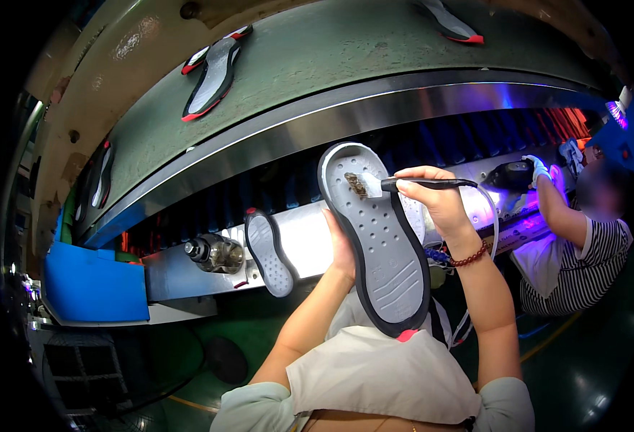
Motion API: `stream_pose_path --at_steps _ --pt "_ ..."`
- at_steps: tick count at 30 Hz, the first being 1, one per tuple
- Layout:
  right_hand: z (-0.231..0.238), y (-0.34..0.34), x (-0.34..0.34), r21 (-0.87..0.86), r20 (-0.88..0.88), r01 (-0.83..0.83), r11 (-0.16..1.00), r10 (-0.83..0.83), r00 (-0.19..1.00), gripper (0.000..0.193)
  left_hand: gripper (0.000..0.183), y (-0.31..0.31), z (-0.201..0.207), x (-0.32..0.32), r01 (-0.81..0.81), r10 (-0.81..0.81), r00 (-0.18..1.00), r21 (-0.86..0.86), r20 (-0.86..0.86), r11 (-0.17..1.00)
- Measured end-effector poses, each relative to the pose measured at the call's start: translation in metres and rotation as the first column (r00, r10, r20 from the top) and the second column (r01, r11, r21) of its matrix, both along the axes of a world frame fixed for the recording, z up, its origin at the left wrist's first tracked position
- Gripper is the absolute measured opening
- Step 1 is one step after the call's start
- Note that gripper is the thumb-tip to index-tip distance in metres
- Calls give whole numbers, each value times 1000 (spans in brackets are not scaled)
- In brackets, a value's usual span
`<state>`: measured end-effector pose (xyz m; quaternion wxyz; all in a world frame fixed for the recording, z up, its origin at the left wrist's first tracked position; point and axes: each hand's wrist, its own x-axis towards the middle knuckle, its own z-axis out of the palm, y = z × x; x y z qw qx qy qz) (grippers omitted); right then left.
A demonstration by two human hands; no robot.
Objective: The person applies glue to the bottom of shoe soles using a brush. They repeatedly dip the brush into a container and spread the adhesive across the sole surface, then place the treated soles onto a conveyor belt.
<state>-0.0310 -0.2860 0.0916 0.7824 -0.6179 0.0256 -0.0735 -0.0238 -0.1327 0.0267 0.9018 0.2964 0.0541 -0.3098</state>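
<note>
A grey shoe sole (pixel 392 248) with a black rim and a small red patch at its near end is held up in front of me, its dotted inner face towards me. My left hand (pixel 341 245) grips its left edge; the fingers behind it are hidden. In my right hand (pixel 439 198) is a black-handled brush (pixel 421 184), its pale tip and brownish bristles against the upper part of the sole. A white tube (pixel 495 216) runs from the handle's end. Left of the held sole, another grey sole (pixel 270 255) lies on the metal ledge.
A dark-capped clear bottle (pixel 223 254) stands on the metal ledge (pixel 177 277). Beyond it runs a green conveyor belt (pixel 317 61) carrying several soles, one at left (pixel 216 75). At right, a person in stripes (pixel 580 270) handles a dark item (pixel 510 175) under purple light.
</note>
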Motion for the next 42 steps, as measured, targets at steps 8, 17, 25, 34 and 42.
stream_pose_path --at_steps 8,17,25,34,42 --pt "10 9 11 -317 27 12 948 -4 1000 13 84 -7 -1 -3 114 -111 993 -84 33 990" --pt "-9 38 -40 -776 357 160 610 217 908 15 79 2 -3 19 -220 225 974 121 -33 968" --pt "33 8 -45 -546 212 -60 836 208 955 14 74 12 -1 11 -47 56 997 -139 61 989" --pt "41 11 -41 -521 260 -321 791 505 823 19 79 5 25 4 149 -94 983 -389 156 909" --pt "41 11 -46 -515 239 -277 811 446 863 15 90 4 38 13 92 1 972 -381 237 920"
